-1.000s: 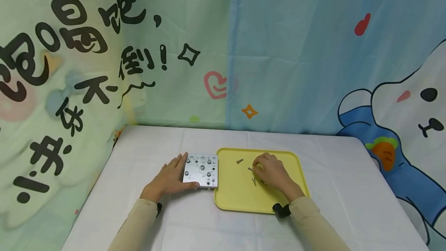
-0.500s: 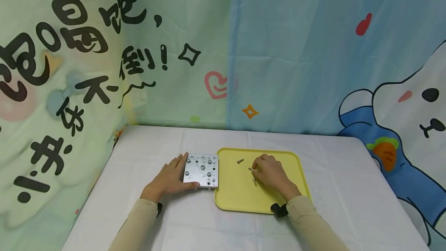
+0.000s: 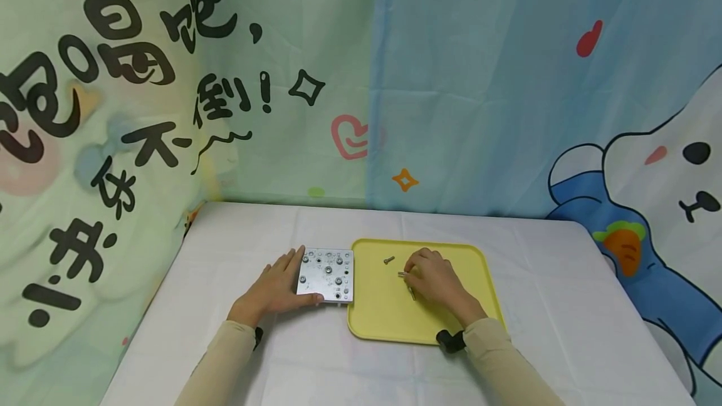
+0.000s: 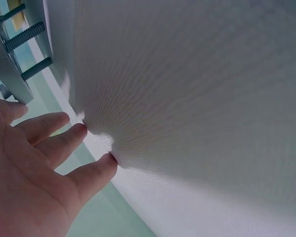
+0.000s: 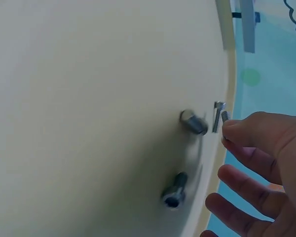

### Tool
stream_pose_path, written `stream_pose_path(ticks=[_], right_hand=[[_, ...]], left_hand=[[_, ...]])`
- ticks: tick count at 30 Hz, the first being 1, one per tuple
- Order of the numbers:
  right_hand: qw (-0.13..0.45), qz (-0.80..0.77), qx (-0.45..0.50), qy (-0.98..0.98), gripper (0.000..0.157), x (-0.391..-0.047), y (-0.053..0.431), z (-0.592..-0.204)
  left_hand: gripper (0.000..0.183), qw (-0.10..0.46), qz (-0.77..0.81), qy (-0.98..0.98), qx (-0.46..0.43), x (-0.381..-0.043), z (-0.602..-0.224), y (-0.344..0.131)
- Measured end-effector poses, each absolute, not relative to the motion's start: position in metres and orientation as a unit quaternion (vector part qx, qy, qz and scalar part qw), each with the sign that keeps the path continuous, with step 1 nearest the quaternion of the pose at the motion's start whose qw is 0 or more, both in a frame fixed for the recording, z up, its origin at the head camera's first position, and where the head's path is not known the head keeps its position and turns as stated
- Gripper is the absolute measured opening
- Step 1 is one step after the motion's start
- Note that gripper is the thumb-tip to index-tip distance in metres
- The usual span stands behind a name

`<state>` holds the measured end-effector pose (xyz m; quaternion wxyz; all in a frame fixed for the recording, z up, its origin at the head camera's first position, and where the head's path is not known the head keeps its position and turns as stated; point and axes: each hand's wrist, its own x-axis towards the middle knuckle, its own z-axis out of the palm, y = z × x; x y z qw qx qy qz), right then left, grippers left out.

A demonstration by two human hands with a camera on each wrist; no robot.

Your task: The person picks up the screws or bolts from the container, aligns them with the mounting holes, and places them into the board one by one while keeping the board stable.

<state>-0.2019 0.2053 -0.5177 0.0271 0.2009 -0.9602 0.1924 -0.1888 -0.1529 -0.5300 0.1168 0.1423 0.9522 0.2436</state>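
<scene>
My left hand lies spread along the left side of a silver metal plate, thumb over its front edge. In the left wrist view, the straight fingers touch the white cloth, and threaded bolt shanks stick out beneath the plate. Over the yellow tray, my right hand pinches a small bolt between thumb and index finger, its threaded end showing. Two loose bolts, one short and one socket-head, lie on the tray near that hand.
Another bolt lies toward the tray's back left. The plate sits directly against the tray's left rim and has several bolts in its top. A white cloth covers the table; printed curtains hang behind it.
My right hand has shifted slightly left with the bolt at its fingertips. A bolt seen beneath its palm earlier is now hidden in the head view. My left hand and the plate stay put.
</scene>
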Motion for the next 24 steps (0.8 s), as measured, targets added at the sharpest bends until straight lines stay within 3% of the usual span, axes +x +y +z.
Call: stream_pose_path(ticks=[24], right_hand=[[0.059,0.212,0.269,-0.938,0.007,-0.19,0.152,-0.494]], left_hand=[[0.119,0.115,0.244,0.951,0.151,-0.188,-0.529,-0.154]])
